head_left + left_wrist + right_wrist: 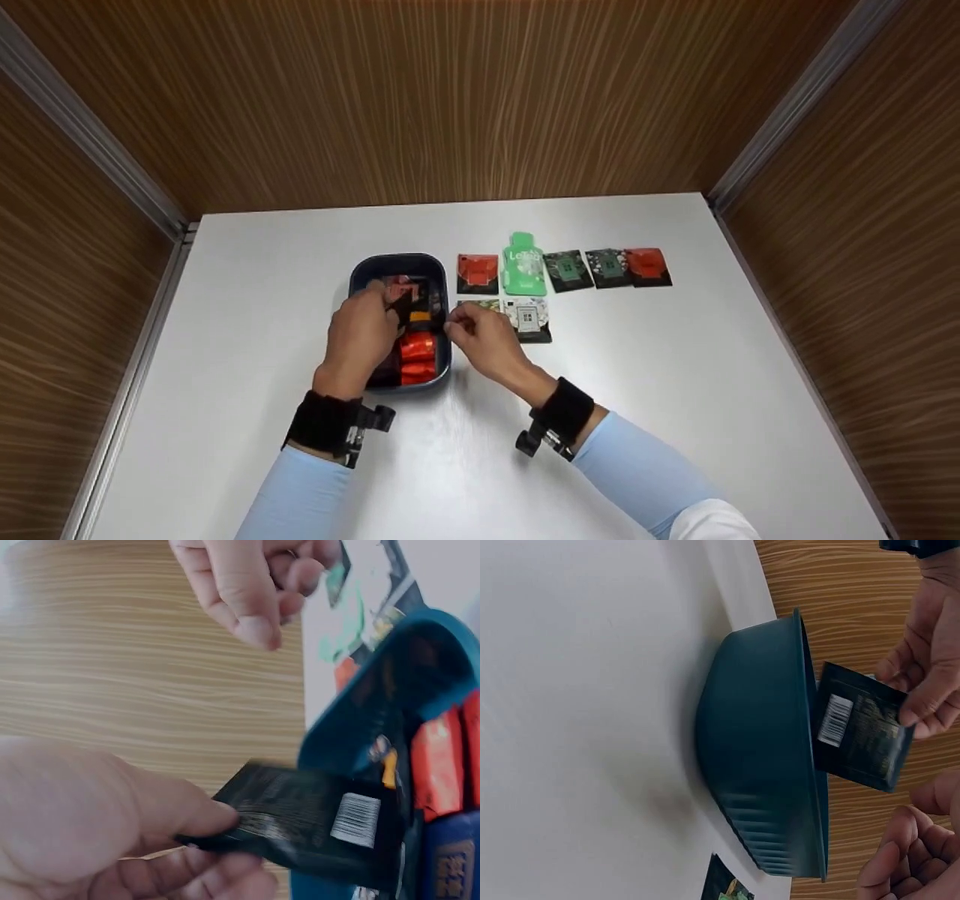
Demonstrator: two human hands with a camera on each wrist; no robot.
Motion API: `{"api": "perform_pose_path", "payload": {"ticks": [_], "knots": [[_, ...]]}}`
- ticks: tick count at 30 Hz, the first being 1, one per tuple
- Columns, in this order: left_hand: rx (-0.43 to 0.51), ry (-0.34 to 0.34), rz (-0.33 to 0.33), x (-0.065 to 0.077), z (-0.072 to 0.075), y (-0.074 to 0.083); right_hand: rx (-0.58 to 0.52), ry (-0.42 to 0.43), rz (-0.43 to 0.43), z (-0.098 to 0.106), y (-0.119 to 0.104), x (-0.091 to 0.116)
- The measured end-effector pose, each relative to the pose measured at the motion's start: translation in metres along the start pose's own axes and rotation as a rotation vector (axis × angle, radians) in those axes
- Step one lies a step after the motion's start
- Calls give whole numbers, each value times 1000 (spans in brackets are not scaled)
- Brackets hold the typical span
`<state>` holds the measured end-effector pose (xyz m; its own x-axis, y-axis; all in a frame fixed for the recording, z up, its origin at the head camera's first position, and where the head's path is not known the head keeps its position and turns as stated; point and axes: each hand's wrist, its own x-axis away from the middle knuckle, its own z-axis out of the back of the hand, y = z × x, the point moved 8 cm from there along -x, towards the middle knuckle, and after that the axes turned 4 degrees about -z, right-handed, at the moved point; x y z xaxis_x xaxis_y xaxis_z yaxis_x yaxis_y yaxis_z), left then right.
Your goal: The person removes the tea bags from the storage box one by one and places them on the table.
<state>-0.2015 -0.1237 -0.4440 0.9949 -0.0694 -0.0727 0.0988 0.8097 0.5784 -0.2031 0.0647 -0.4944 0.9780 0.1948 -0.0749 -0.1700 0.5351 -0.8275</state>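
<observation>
In the head view my left hand (358, 339) is over a dark blue bin (401, 258) of packets. Both wrist views show that hand pinching a black sachet (300, 821) between thumb and fingers. The sachet's barcoded side (859, 731) shows in the right wrist view, tilted at the bin's opening. Just right of the bin, my right hand (487, 343) hovers with its fingers loosely curled and nothing between them. It partly covers a sachet (489, 305) on the table, beside a white floral sachet (528, 319).
Red packets (418, 356) lie in the near part of the bin. Along the back row are a red-and-black sachet (478, 274), a green bottle-shaped pouch (524, 266), dark sachets (568, 270) and another red sachet (648, 267). Wood-grain panels (465, 105) surround the white table (465, 480).
</observation>
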Motion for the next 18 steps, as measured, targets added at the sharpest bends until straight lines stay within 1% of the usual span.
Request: {"api": "perform_pose_path", "payload": {"ticks": [4, 7, 9, 11, 14, 16, 18], "knots": [[130, 49, 5, 0, -2, 9, 3, -19, 87, -3, -10, 6], [203, 63, 12, 0, -9, 16, 69, -29, 163, -6, -17, 12], [255, 82, 1, 0, -13, 23, 127, -6, 201, -6, -20, 14], [293, 95, -22, 0, -17, 30, 170, 35, 219, -4, -21, 16], [349, 82, -53, 0, -24, 39, 185, 109, 200, 3, -18, 15], [371, 57, -62, 0, -29, 42, 154, 138, 160, 7, -13, 14], [380, 40, -57, 1, -33, 41, 97, 153, 107, 11, -8, 13]]}}
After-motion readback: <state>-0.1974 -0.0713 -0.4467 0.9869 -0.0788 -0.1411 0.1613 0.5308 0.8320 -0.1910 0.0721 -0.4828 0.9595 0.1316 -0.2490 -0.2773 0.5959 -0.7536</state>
